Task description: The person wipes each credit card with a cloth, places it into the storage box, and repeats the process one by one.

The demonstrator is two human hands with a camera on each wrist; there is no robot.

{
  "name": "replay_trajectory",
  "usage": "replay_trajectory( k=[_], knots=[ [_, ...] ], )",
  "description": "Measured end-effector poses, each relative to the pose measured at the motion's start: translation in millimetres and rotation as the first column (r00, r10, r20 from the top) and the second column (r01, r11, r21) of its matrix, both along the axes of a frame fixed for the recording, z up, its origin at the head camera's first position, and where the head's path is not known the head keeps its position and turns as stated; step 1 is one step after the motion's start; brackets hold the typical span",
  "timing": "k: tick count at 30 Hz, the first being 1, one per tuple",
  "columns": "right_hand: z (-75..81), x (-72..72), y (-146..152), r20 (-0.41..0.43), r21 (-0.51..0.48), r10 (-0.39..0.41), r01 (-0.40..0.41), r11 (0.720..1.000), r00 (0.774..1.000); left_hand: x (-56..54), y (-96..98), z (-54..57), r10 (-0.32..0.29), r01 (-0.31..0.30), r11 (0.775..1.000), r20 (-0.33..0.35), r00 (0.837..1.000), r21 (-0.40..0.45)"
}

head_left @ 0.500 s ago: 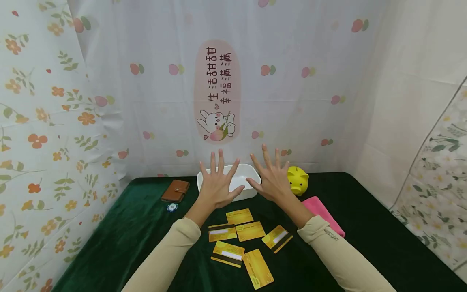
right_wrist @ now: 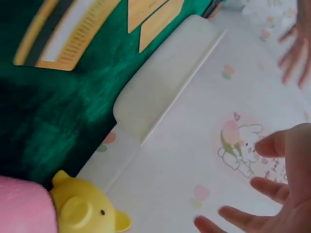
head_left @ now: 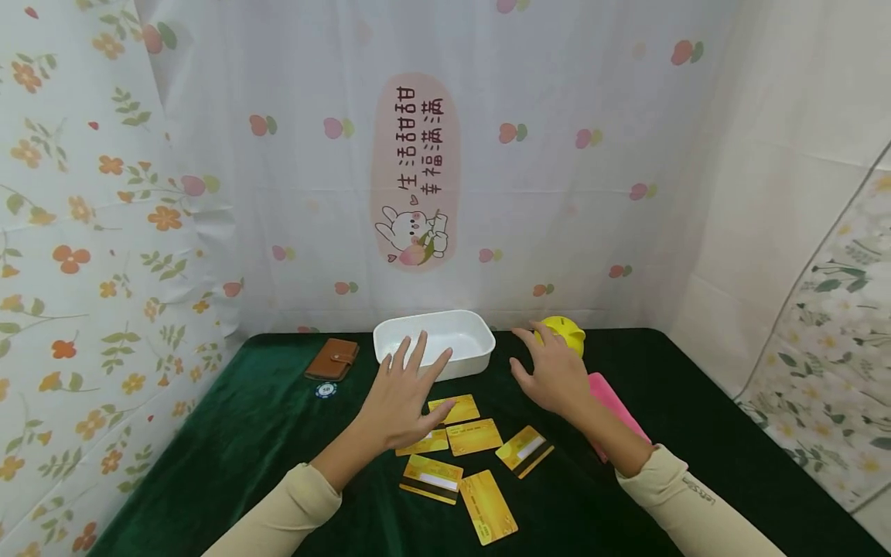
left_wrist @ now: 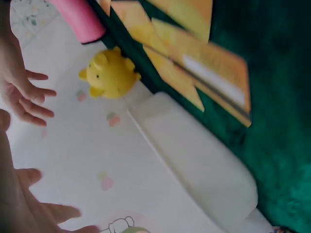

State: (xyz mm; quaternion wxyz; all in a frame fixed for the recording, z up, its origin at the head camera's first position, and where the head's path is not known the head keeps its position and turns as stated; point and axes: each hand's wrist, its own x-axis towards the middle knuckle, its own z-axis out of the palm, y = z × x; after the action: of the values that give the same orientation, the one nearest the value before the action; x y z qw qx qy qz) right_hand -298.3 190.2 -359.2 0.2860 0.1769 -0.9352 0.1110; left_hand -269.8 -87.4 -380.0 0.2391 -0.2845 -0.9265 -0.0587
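My left hand [head_left: 397, 398] hovers with spread fingers in front of the white plastic tray [head_left: 466, 367], above the nearer gold cards. It holds nothing. Over on the right, my right hand [head_left: 554, 375] is raised, its fingers loosely bent and nothing in them. Behind its fingers in the head view is a yellow piggy bank [head_left: 569, 334], and beside its wrist lies a pink cloth [head_left: 619, 406]. Several gold bank cards [head_left: 489, 507] lie scattered between the arms, some with a dark stripe up. My left hand partly covers two of them.
A brown wallet [head_left: 332, 360] lies at the back left, with a blue-and-white poker chip [head_left: 326, 391] just in front of it. Dark green cloth [head_left: 230, 464] covers the table. Printed curtains [head_left: 306, 193] hang behind and at both sides.
Both hands have come down and moved apart, left hand leftward and nearer, right hand rightward. The right fingers have gone from widely spread to loosely bent. The objects stay put.
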Motion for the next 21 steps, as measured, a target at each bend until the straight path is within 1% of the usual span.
replay_trajectory(
  k=[2,3,4,5,7,8,12,15,17,18,19,21],
  knots=[
    [-1.3,7.3,9.9,0.048,-0.042,0.013,-0.011,0.999,0.999,9.6,-3.0,-4.3,-0.03,0.025,0.999,0.101,0.994,0.047],
    [-1.5,11.2,15.2,0.075,-0.076,0.025,-0.019,0.997,0.997,14.9,-4.2,-5.1,-0.049,0.037,0.997,0.164,0.985,0.073],
    [-1.8,15.0,21.0,0.096,-0.114,0.043,-0.032,0.993,0.994,20.5,-5.5,-5.3,-0.07,0.048,0.994,0.23,0.971,0.1],
    [-2.4,18.5,27.0,0.118,-0.152,0.06,-0.042,0.987,0.991,26.0,-6.9,-5.5,-0.09,0.055,0.991,0.293,0.952,0.126],
    [-4.3,25.3,40.0,0.159,-0.212,0.083,-0.048,0.976,0.984,36.5,-10.4,-5.0,-0.127,0.065,0.985,0.408,0.904,0.162],
    [-5.2,28.1,46.3,0.177,-0.238,0.093,-0.049,0.97,0.98,40.8,-12.5,-4.1,-0.145,0.07,0.982,0.453,0.88,0.178],
    [-10.2,34.3,71.8,0.238,-0.278,0.117,-0.047,0.959,0.964,50.4,-23.0,-2.6,-0.184,0.073,0.976,0.6,0.779,0.205],
    [-14.3,34.9,89.2,0.292,-0.305,0.147,-0.053,0.951,0.945,52.2,-30.1,-2.7,-0.2,0.067,0.974,0.69,0.695,0.216],
    [-17.9,34.3,99.7,0.335,-0.32,0.155,-0.043,0.946,0.929,51.4,-33.7,-4.3,-0.198,0.07,0.977,0.737,0.646,0.2],
    [-20.2,34.0,104.6,0.355,-0.323,0.149,-0.029,0.946,0.923,50.6,-35.3,-6.1,-0.196,0.075,0.979,0.757,0.624,0.191],
    [-22.6,33.7,109.4,0.376,-0.322,0.138,-0.011,0.947,0.916,49.5,-36.8,-8.4,-0.191,0.078,0.98,0.772,0.606,0.181],
    [-27.5,33.1,117.7,0.398,-0.307,0.104,0.026,0.951,0.912,47.2,-39.4,-13.9,-0.181,0.084,0.983,0.8,0.572,0.163]
  ],
)
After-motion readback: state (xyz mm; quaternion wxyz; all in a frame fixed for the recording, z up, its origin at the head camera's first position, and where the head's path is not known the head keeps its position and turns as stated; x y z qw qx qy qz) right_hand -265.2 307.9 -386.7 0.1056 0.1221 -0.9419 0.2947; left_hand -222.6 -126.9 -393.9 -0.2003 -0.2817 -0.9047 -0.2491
